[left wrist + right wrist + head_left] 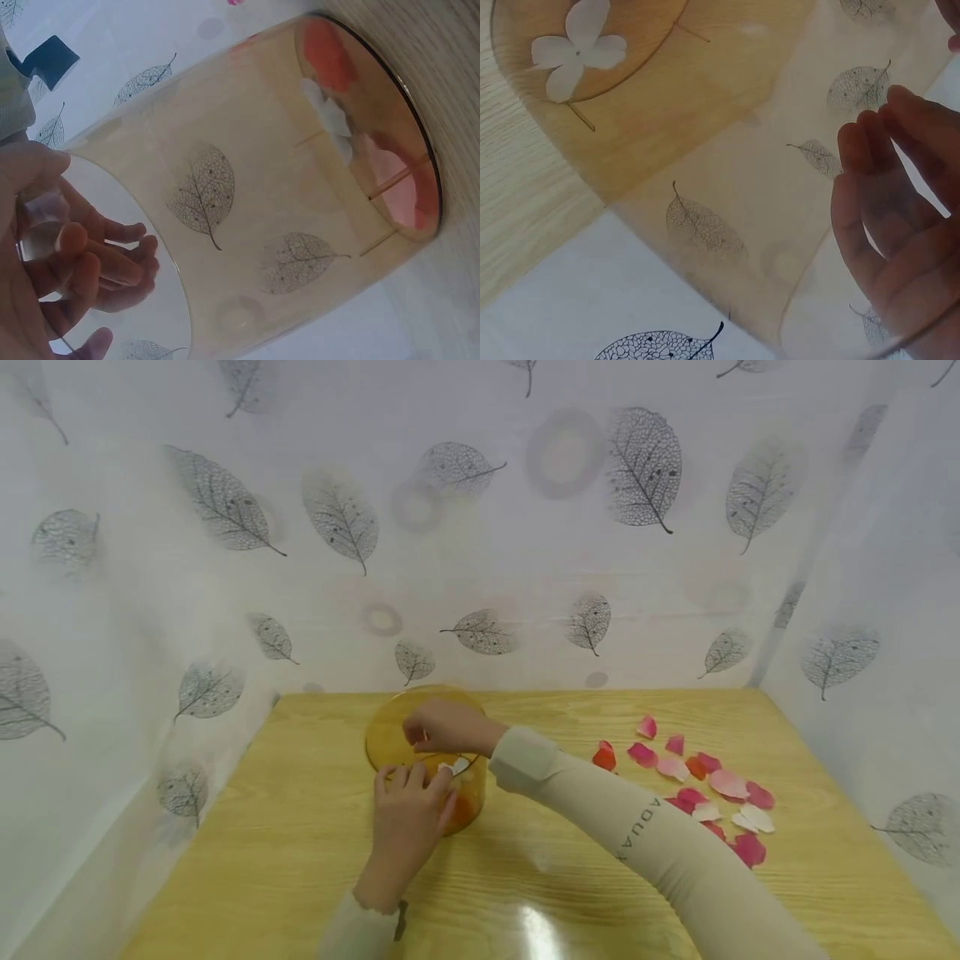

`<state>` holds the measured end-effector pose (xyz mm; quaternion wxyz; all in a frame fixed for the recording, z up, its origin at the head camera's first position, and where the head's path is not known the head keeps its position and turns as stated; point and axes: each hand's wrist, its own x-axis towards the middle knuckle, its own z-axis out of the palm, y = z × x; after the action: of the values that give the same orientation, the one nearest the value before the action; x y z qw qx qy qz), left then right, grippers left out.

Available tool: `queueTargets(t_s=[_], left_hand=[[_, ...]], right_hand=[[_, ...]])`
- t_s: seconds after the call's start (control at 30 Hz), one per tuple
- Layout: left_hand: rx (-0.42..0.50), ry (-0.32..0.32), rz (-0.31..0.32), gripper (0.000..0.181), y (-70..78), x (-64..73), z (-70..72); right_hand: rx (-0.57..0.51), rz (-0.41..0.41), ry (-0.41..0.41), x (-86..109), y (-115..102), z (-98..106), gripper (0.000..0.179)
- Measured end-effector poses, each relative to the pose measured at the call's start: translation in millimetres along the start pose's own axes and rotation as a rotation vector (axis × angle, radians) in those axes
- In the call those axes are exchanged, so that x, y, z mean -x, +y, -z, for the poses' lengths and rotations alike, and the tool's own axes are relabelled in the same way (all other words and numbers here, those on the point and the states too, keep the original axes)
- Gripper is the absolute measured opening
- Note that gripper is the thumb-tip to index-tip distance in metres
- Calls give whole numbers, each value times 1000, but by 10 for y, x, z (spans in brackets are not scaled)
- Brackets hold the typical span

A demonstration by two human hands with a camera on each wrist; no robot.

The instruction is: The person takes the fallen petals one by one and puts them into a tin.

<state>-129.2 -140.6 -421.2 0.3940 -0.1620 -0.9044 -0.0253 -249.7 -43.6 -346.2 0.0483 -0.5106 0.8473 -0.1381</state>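
An amber see-through container [474, 789], round and wide-mouthed, stands on the wooden table. My left hand [408, 814] grips its near rim, fingers bent over the edge. Above the mouth is my right hand [450, 727], its fingers loosely bent; in the right wrist view the fingertips [862, 124] show nothing between them. At the bottom, the left wrist view shows a red petal [328, 56], a white flower [328, 120] and a pink petal [394, 176]. From above, the right wrist view shows the white flower [577, 52] with several rounded petals. Thin brown sticks or lines appear near the base.
Loose pink, red and white petals [727, 783] lie scattered on the right side of the wooden table [300, 827]. White sheets with a leaf print [480, 560] enclose the back and both sides. My right forearm [637, 827] crosses over the table's middle.
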Motion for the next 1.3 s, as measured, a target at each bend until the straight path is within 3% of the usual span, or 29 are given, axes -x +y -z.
queueTargets(t_s=[0.13,0.27,0.43,0.6,0.73,0.93,1.13,1.3], left_hand=[[3,-1,-3,34,24,-13,-4],[-7,-10,-2,32,35,-19,-12],[-31,-6,-6,34,28,-18,-18],[-39,-6,-10,33,14,-17,-9],[-29,-8,-3,32,11,-25,9],[-13,-16,2,31,16,-20,19],[-7,-25,7,31,6,-6,22],[-17,-33,1,32,11,3,8]], right_hand=[[-52,-15,33,119,69,107,5],[-63,-31,99,363,187,311,6],[3,-58,187,829,394,541,6],[81,-156,194,1383,633,593,5],[97,-234,146,1791,865,418,8],[54,-307,62,2213,1169,-70,14],[45,-314,12,2317,1399,-519,25],[54,-296,1,2303,1535,-700,26]])
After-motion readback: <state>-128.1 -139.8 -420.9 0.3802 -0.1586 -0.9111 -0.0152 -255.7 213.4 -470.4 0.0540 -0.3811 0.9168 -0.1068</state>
